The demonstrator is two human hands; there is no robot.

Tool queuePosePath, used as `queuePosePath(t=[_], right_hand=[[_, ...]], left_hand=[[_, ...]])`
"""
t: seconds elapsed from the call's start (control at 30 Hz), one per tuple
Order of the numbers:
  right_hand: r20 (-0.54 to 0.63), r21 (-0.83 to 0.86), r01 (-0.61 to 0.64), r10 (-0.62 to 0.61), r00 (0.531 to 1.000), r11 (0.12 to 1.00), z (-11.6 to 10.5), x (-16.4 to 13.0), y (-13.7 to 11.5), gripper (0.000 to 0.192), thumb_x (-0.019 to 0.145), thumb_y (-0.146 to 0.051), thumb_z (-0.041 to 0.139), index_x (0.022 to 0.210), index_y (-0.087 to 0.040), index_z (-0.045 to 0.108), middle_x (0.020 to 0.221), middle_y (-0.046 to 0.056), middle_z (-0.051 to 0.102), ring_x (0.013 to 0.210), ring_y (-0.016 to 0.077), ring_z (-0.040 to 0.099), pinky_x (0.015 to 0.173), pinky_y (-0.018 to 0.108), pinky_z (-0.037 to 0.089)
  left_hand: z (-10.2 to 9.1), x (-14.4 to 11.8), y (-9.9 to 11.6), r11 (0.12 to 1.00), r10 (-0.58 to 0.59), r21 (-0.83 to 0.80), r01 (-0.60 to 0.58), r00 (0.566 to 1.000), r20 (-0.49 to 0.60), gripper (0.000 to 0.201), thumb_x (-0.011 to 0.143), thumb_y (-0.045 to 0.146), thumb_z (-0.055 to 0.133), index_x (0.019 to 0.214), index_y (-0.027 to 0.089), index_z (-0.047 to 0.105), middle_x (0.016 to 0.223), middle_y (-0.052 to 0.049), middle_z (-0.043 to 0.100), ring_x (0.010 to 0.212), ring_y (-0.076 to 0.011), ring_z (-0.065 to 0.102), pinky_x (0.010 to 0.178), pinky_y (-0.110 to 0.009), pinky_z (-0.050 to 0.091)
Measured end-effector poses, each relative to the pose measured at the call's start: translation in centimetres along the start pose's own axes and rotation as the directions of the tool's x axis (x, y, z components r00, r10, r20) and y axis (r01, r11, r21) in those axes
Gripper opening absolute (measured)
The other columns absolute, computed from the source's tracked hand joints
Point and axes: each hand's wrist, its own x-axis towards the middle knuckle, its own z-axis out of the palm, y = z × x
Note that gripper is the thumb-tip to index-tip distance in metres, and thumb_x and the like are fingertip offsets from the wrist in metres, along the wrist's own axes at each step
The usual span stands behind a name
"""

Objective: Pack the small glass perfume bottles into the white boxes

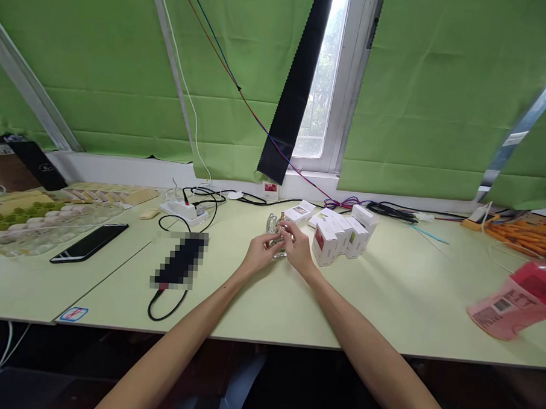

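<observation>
— One small clear glass bottle [275,235] with a gold-coloured top is what we hold, upright above the middle of the pale green table [387,294].

— Both of us grip it: our left hand [258,252] curls closed around its near-left side, our right hand [297,245] pinches its right side with bent fingers.

— Just right stand white boxes [339,234]; a black phone [89,242] lies far left.

Boxes [342,231] right of bottle [274,231]; phone [89,242] left (table's edge).

Clear glass bottle [275,236] (upright, hand-held)
</observation>
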Motion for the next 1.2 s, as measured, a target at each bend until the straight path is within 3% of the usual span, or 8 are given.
queuePosePath(t=[0.3, 0.57, 0.87, 1.2], right_hand=[[-0.065, 0.088, -0.059, 0.064, 0.996, 0.994, 0.1, 0.0, 0.0, 0.027, 0.100, -0.035, 0.051, 0.120, -0.022, 0.064, 0.108, 0.008, 0.077, 0.105, 0.0231, 0.072, 0.093, 0.038, 0.057], [-0.068, 0.063, -0.069, 0.073, 0.995, 0.996, 0.0, 0.0, 0.1, 0.028, 0.099, -0.035, 0.051, 0.120, -0.022, 0.064, 0.107, 0.008, 0.076, 0.098, 0.0220, 0.072, 0.091, 0.037, 0.058], [0.005, -0.124, 0.050, -0.049, 0.999, 0.991, -0.2, -0.2, 0.6, 0.026, 0.097, -0.028, 0.052, 0.114, -0.023, 0.070, 0.108, 0.009, 0.075, 0.096, 0.0225, 0.068, 0.088, 0.038, 0.057], [-0.026, -0.143, 0.081, -0.086, 0.996, 0.986, -0.2, -0.6, 1.4, 0.025, 0.094, -0.025, 0.055, 0.116, -0.022, 0.068, 0.107, 0.010, 0.072, 0.100, 0.0251, 0.066, 0.089, 0.041, 0.056]], left_hand=[[0.2, 0.1, -0.4, 0.999, -0.018, 0.035, 0.019, 1.000, -0.024, 0.049, 0.083, 0.048, 0.064, 0.116, 0.015, 0.079, 0.094, -0.006, 0.077, 0.067, -0.0149, 0.048, 0.069, -0.031, 0.046], [0.2, 0.1, -0.4, 0.999, -0.028, 0.022, 0.028, 0.999, -0.026, 0.049, 0.083, 0.048, 0.065, 0.116, 0.016, 0.080, 0.093, -0.006, 0.077, 0.067, -0.0153, 0.047, 0.071, -0.034, 0.048], [0.1, -0.2, 0.6, 0.999, -0.033, 0.033, 0.033, 0.999, 0.000, 0.044, 0.086, 0.048, 0.059, 0.111, 0.019, 0.081, 0.097, -0.005, 0.078, 0.064, -0.0138, 0.045, 0.067, -0.029, 0.045], [0.2, -0.2, 0.6, 0.996, -0.012, 0.083, 0.011, 1.000, 0.007, 0.033, 0.087, 0.039, 0.058, 0.101, 0.019, 0.081, 0.080, -0.001, 0.073, 0.062, -0.0133, 0.049, 0.065, -0.027, 0.042]])
